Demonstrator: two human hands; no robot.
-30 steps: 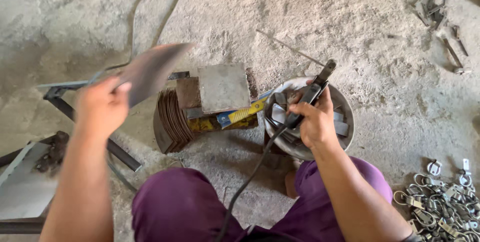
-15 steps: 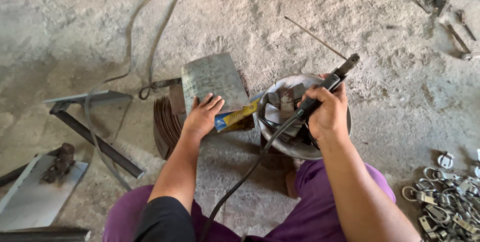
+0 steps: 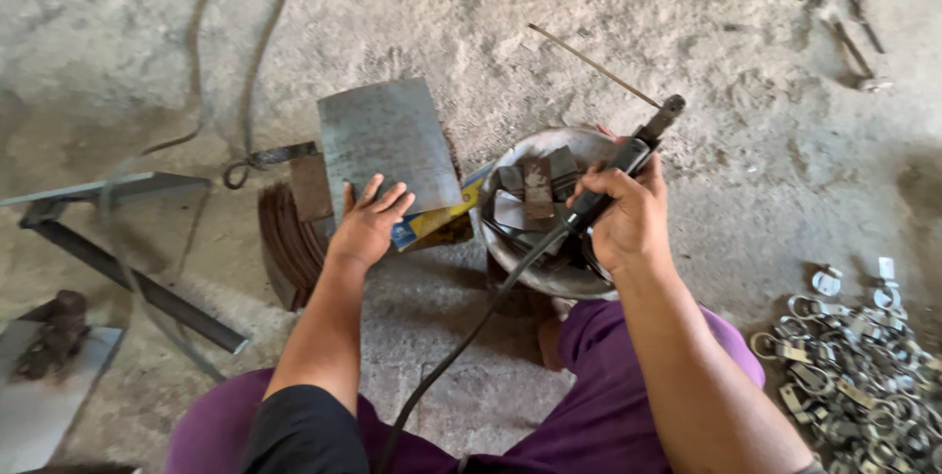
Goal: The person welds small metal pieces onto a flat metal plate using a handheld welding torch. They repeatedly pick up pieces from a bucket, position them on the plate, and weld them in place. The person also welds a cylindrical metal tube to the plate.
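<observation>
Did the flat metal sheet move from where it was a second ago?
Yes. The metal sheet was held up left of the metal bowl; now it lies flat beside the bowl, with the left hand on it.

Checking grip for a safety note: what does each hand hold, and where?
The right hand grips a welding electrode holder around its black handle. The left hand holds nothing; it presses flat on a grey metal plate.

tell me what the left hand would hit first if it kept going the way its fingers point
The left hand already rests its fingertips on the flat grey square metal plate; sliding on, it would just travel up that plate, then probably the sandy concrete floor.
</observation>
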